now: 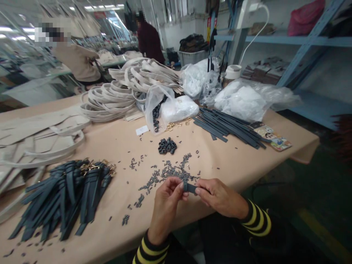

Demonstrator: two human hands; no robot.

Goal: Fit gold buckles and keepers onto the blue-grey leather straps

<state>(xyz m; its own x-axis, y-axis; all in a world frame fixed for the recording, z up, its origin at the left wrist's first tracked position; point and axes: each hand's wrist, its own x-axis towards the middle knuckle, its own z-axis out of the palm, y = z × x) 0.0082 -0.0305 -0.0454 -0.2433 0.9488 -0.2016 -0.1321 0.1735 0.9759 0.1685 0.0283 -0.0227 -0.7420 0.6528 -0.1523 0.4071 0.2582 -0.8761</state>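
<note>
Near the table's front edge, my left hand [168, 203] pinches one end of a dark grey strap piece [191, 188]. My right hand [218, 196] grips the same piece from the right, fingers closed on it. Just beyond my hands, many small dark bits [172, 171] are scattered on the tan table [123, 146]. Behind them sits a small heap of dark rings [167, 145]. Finished-looking dark straps with gold clasps [74, 190] are piled at the left. Flat dark strips [228, 124] lie at the right back.
Coiled beige straps [110, 101], an open plastic bag [156, 106] and gold buckles [178, 124] stand at the back. A patterned phone case [275, 139] lies by the right edge. Beige pieces [41, 135] cover the left. Two people [74, 62] are beyond the table; blue shelving [275, 39] stands right.
</note>
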